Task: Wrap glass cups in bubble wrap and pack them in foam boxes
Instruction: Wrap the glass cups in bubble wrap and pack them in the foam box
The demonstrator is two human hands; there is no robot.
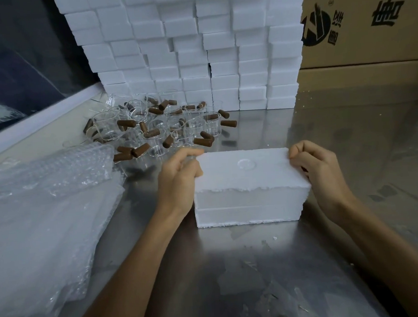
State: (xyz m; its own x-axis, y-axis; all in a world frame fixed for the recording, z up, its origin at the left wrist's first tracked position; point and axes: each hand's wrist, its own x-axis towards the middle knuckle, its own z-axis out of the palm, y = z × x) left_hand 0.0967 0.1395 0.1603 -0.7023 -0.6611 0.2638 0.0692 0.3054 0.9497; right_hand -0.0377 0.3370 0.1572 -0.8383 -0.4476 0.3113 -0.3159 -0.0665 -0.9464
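Item: our left hand (178, 177), fingers curled round the far-left corner of the lid of the foam box (250, 187); thumb side against the box's left end.

Item: our right hand (313, 166), fingertips pinching the far-right corner of the same lid, palm along the right end.

Item: the foam box, closed or nearly so, seam between lid and base showing along its front face; it stands on the desk (261, 278) near the middle, a short way in from the near edge. Whether a wrapped cup lies inside we cannot tell.

Handling note, as we judge it: the lid should be moved level, both corners together, with light pressure only; the foam edges are ragged and look liable to crumble if squeezed or twisted.

Item: glass cups (156, 129), many, unwrapped, with brown cylindrical handles, clustered toward the far-left part of the desk.

Item: bubble wrap (45, 207), a loose stack of sheets along the left edge.

Item: stacked foam boxes (195, 48), a tall wall along the far edge.

Item: cardboard cartons (366, 23), printed, at the far-right corner.

Surface: metal, reflective, smeared, with white foam crumbs scattered near the box.
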